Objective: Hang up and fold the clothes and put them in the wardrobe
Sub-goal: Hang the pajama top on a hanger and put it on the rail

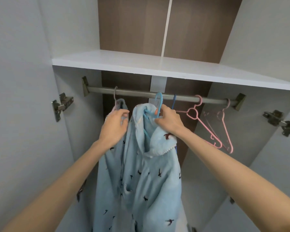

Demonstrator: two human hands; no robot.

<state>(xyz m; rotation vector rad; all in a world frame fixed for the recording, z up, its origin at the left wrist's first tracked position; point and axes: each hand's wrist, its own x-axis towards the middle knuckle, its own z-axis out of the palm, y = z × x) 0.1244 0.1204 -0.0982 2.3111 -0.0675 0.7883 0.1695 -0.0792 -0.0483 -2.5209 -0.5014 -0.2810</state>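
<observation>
White wardrobe (23, 81), grey rail (137, 93) under shelf (141, 64); right hand (169, 121) grips hanger (159, 102).

Soft, even, cool light fills the wardrobe (32, 97); the shelf (124, 61) top is brightest and the space under it is dimmer. Pink hangers (206, 128) throw faint shadows on the right wall (244, 148). Wide-angle bending slants the shelf and stretches the near forearms (241, 174). Detail is slightly soft.
</observation>
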